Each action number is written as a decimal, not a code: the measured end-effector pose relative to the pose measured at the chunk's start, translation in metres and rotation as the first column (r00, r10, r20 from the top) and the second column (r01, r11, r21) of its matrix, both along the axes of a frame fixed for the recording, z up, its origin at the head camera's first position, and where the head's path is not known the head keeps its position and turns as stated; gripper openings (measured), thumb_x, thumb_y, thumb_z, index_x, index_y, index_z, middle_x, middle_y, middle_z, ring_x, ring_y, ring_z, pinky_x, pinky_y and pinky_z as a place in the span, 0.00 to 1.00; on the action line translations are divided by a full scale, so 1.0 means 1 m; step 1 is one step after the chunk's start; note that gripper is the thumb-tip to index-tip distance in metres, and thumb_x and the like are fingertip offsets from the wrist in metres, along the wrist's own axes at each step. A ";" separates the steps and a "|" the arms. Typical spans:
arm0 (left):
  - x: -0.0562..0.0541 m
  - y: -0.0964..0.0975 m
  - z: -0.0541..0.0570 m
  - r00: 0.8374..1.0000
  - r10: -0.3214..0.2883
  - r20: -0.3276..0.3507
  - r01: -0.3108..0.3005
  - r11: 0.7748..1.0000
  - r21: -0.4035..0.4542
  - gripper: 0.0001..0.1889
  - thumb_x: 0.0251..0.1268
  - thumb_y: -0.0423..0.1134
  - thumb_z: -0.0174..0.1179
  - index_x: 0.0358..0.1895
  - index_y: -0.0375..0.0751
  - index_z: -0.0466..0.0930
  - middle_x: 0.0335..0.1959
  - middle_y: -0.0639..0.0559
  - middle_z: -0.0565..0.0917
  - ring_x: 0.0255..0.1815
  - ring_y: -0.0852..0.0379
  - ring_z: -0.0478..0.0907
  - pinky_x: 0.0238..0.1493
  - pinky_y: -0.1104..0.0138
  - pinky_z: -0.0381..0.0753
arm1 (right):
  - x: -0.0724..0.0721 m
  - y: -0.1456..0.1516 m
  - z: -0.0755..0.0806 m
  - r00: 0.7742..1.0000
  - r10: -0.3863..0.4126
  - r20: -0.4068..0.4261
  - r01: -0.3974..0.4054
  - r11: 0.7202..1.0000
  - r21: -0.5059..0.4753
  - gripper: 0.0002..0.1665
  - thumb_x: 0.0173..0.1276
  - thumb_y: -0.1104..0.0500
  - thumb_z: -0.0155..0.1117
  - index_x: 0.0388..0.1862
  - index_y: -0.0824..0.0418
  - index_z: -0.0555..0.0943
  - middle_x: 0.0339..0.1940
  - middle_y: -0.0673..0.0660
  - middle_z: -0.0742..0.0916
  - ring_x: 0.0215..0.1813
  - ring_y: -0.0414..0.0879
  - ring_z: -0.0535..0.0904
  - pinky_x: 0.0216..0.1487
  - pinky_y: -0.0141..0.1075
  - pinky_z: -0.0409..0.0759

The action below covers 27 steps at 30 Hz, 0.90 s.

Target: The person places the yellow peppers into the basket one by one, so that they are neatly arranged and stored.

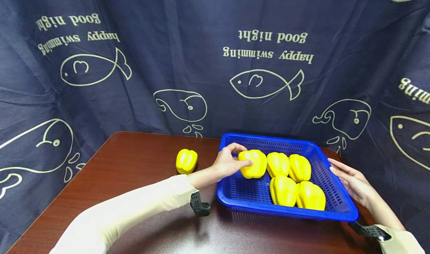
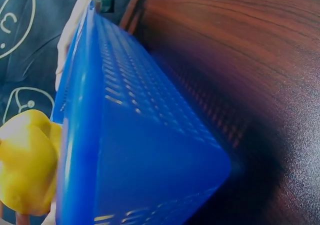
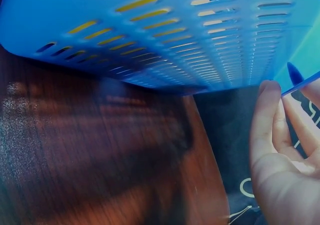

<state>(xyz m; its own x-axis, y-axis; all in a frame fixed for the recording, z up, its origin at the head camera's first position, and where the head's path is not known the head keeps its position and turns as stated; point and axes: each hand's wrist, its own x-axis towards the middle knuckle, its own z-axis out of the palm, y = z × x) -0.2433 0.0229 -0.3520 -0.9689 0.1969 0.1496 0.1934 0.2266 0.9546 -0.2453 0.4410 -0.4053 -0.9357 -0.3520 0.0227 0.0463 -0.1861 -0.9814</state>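
Observation:
My left hand (image 1: 230,162) grips a yellow bell pepper (image 1: 254,164), thumb on its near side, over the left part of a blue plastic basket (image 1: 231,203). In the left wrist view the same bell pepper (image 2: 29,162) shows beside the basket's rim. Several more yellow bell peppers (image 1: 283,190) lie together in the basket's middle and right. My right hand (image 1: 356,183) holds the basket's right rim, with fingertips right at the edge in the right wrist view. Another yellow bell pepper (image 1: 186,161) rests on the table left of the basket.
The brown wooden table (image 1: 141,164) carries the basket, whose slotted walls stand upright near its right side. A dark blue curtain (image 1: 208,60) with fish drawings hangs just behind the table's far edge. Each wrist wears a black strap (image 1: 199,204).

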 end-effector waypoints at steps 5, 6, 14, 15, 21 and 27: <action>0.002 0.006 -0.001 1.000 0.014 0.008 -0.013 0.997 -0.078 0.20 0.45 0.36 0.73 0.44 0.39 0.79 0.42 0.44 0.83 0.40 0.51 0.82 0.37 0.71 0.81 | 0.000 -0.001 0.000 1.000 0.011 -0.009 -0.011 1.000 -0.005 0.26 0.77 0.66 0.41 0.57 0.42 0.80 0.48 0.43 0.87 0.45 0.41 0.86 0.42 0.32 0.84; 0.002 0.008 -0.002 1.000 0.021 0.011 -0.020 0.994 -0.105 0.20 0.44 0.37 0.73 0.43 0.40 0.80 0.42 0.45 0.83 0.41 0.52 0.80 0.37 0.72 0.81 | 0.000 -0.001 0.000 1.000 0.008 -0.008 -0.008 1.000 -0.005 0.26 0.77 0.66 0.41 0.57 0.42 0.80 0.48 0.43 0.87 0.45 0.41 0.86 0.42 0.32 0.84; 0.001 0.021 -0.006 1.000 0.023 0.004 -0.021 0.975 -0.220 0.19 0.41 0.39 0.75 0.40 0.41 0.81 0.38 0.46 0.84 0.40 0.56 0.76 0.36 0.73 0.77 | 0.001 0.000 -0.001 1.000 -0.006 -0.001 0.006 1.000 0.003 0.26 0.77 0.66 0.42 0.56 0.41 0.80 0.48 0.43 0.87 0.45 0.40 0.86 0.42 0.32 0.84; 0.001 0.023 -0.007 1.000 0.021 0.007 -0.019 0.974 -0.224 0.19 0.41 0.39 0.76 0.39 0.41 0.81 0.37 0.46 0.83 0.39 0.57 0.75 0.35 0.74 0.76 | 0.001 0.001 -0.001 1.000 -0.005 -0.001 0.005 1.000 0.002 0.26 0.77 0.66 0.42 0.56 0.41 0.80 0.48 0.43 0.87 0.45 0.40 0.86 0.42 0.32 0.84; 0.001 0.032 -0.010 0.999 0.020 0.036 -0.010 0.967 -0.255 0.19 0.39 0.39 0.76 0.37 0.41 0.81 0.35 0.47 0.83 0.37 0.58 0.75 0.34 0.75 0.73 | 0.001 0.001 -0.003 1.000 -0.014 -0.010 0.014 1.000 0.008 0.25 0.77 0.65 0.42 0.56 0.41 0.80 0.48 0.42 0.87 0.45 0.39 0.86 0.42 0.31 0.84; 0.005 0.037 -0.012 0.997 0.017 0.075 0.004 0.962 -0.273 0.19 0.40 0.39 0.75 0.38 0.39 0.80 0.35 0.45 0.82 0.34 0.61 0.72 0.33 0.76 0.73 | -0.001 0.002 -0.003 1.000 -0.005 -0.018 0.005 1.000 -0.001 0.26 0.77 0.66 0.41 0.56 0.41 0.80 0.48 0.42 0.87 0.46 0.39 0.86 0.43 0.31 0.84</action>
